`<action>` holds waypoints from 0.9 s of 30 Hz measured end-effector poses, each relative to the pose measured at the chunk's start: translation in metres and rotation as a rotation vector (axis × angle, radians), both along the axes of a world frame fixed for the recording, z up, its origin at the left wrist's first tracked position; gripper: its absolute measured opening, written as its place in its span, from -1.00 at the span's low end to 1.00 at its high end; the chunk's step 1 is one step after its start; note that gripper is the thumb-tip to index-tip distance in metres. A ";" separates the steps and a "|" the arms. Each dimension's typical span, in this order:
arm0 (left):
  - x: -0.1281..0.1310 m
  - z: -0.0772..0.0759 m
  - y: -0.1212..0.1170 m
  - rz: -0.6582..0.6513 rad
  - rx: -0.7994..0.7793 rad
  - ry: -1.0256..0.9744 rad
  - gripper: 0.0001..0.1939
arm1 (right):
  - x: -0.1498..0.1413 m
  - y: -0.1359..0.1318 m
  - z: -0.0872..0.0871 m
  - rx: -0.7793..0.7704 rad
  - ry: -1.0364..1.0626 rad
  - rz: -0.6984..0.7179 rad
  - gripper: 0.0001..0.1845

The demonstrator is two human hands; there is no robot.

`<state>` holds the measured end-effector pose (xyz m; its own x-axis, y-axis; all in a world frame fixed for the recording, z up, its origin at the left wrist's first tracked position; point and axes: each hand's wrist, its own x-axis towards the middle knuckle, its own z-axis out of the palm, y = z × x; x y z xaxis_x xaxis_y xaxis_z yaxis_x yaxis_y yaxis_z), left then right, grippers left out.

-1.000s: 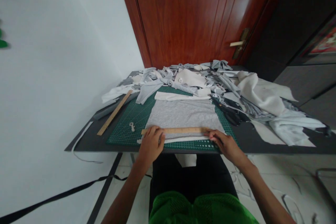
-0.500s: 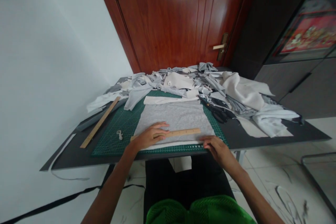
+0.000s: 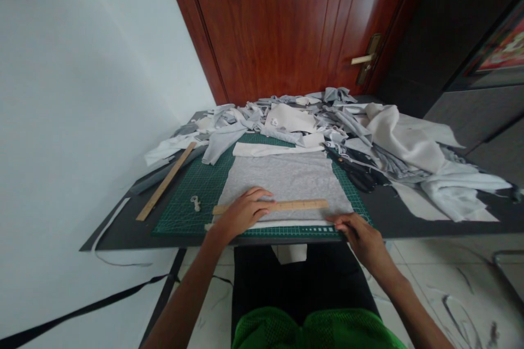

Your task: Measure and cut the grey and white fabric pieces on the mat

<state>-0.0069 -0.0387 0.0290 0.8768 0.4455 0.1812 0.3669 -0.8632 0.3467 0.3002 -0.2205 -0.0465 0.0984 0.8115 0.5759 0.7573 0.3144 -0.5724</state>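
Observation:
A wooden ruler [image 3: 298, 205] lies across a grey fabric piece [image 3: 282, 182], which rests on a green cutting mat [image 3: 184, 212]. My left hand [image 3: 243, 212] lies palm-down over the ruler's left end, with the fingers spread a little. A white fabric strip [image 3: 286, 224] shows along the grey piece's near edge. My right hand [image 3: 362, 240] sits off the ruler, at the mat's front edge and the table's edge. Its fingers are curled. A thin dark line by them is too small to identify.
Black scissors [image 3: 356, 174] lie right of the mat, beside a heap of pale fabric scraps [image 3: 290, 118]. A second wooden ruler [image 3: 166, 181] lies left of the mat, and a small metal piece [image 3: 195, 203] sits on it. A wall stands left, a wooden door behind.
My right hand has moved off the ruler's right end, down to the mat's front edge. My left hand has slid further onto the ruler. The view has swung slightly.

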 end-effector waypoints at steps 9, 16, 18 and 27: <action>0.023 -0.012 -0.062 0.300 0.007 -0.123 -0.50 | 0.002 -0.002 0.006 0.033 -0.001 -0.017 -0.83; 0.016 -0.019 -0.055 0.279 -0.056 -0.205 -0.47 | 0.003 -0.002 0.006 -0.036 0.045 -0.030 -0.83; 0.015 -0.020 -0.053 0.269 -0.055 -0.204 -0.45 | 0.002 -0.002 0.007 -0.034 0.046 -0.036 -0.82; 0.006 -0.026 -0.055 0.271 -0.072 -0.273 -0.39 | 0.000 -0.001 0.010 -0.025 0.061 -0.041 -0.76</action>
